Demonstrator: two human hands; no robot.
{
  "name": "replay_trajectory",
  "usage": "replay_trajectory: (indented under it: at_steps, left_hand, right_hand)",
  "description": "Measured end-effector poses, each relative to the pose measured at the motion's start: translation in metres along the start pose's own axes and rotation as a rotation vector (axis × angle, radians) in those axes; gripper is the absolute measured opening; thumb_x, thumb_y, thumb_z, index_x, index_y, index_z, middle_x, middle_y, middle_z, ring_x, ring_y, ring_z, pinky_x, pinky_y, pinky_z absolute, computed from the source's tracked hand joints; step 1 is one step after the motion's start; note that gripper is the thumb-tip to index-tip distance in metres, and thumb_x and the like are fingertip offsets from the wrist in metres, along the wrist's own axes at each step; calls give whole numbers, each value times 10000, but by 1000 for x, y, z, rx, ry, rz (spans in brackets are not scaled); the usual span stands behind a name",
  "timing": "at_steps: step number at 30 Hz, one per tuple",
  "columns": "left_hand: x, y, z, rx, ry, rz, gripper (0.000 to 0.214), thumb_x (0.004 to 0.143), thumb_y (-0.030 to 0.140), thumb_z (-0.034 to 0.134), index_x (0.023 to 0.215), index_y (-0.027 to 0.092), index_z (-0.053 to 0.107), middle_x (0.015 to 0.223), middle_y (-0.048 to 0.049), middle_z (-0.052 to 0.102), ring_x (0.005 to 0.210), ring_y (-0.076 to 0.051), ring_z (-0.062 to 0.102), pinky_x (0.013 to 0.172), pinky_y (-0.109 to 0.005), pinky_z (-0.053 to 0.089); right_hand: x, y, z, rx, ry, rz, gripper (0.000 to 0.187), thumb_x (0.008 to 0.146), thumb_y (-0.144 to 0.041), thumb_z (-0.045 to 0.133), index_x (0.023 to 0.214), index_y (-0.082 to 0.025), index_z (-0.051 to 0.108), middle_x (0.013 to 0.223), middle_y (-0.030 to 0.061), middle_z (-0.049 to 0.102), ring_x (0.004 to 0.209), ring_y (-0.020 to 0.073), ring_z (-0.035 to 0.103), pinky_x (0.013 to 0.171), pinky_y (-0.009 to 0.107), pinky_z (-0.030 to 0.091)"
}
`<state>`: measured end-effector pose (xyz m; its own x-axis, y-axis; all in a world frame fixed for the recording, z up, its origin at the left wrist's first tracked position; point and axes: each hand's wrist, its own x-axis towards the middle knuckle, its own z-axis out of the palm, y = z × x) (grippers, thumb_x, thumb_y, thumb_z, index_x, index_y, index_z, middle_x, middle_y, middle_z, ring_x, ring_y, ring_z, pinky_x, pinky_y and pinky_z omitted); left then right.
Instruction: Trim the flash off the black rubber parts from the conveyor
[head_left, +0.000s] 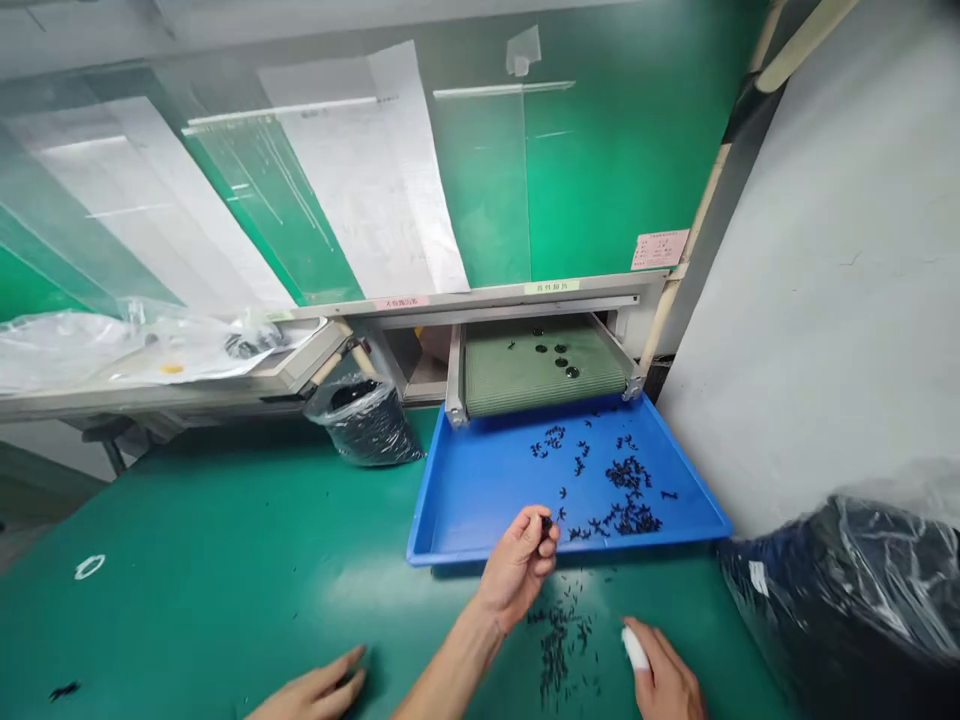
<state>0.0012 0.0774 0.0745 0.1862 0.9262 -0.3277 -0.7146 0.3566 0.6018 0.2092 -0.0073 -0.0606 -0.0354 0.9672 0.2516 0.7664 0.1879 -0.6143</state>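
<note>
My left hand point(521, 560) is raised over the front edge of the blue tray point(480, 505), its fingers closed around a small black part point(546, 524) whose exact shape is mostly hidden. Low on the right rests my right hand point(664, 675), with a white cover on one digit; its fingers are partly visible, stretched out, holding nothing I can see. Between the hands, many tiny black pieces point(555, 645) lie scattered on the green table. Inside the tray, clusters of small black branched parts point(634, 515) sit mostly to the right.
Another person's hand point(319, 690) enters at bottom left. A conveyor belt point(525, 370) carrying round black parts ends above the tray. A plastic bag of black material point(367, 425) stands left of it. A large dark bag point(847, 600) sits at right. A white ring point(90, 567) lies far left.
</note>
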Motion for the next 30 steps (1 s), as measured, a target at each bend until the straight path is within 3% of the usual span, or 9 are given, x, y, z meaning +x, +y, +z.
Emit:
replay_trajectory:
  at_steps: [4,8,12,19,24,30]
  left_hand:
    - [-39,-7,-8,79,-33,-6,336,713,346,784,922,139,620,764,-34,559,582,-43,377,485,-162,237]
    - [-59,-10,-14,109,-53,2,306,719,358,775,855,124,632,773,-37,560,586,-43,382,495,-175,249]
    - [-73,-11,-21,133,-27,3,336,740,416,743,913,142,655,740,-29,562,583,-56,399,507,-193,270]
    - [-88,-6,-33,168,-41,-50,401,683,429,785,931,127,694,721,-31,573,609,-71,433,546,-206,280]
    - [-92,-2,-40,140,-92,-46,353,735,463,730,843,134,662,684,-12,534,573,-63,391,518,-209,233]
    - [-94,3,-50,147,-97,-62,395,734,493,720,912,151,637,673,-12,548,539,-63,365,508,-220,188]
  right_hand:
    - [14,-48,-38,-4,19,-39,329,938,-271,369,1095,-232,655,1028,81,714,876,189,693,701,261,572]
    - [23,-107,-70,-5,23,-196,302,959,-227,360,1117,-210,617,903,64,673,747,145,647,645,236,518]
    - [28,-143,-81,-79,23,-342,300,945,-178,353,1048,-197,634,769,37,622,635,132,575,547,234,438]
    - [29,-159,-79,-133,-42,-402,297,935,-159,373,1068,-203,634,784,27,611,680,131,561,595,242,417]
    - [28,-167,-78,-163,-79,-441,300,918,-117,373,1062,-198,624,757,20,588,666,134,535,588,249,386]
    - [27,-175,-73,-192,-109,-467,287,921,-113,371,1064,-196,606,767,21,593,690,143,541,607,263,385]
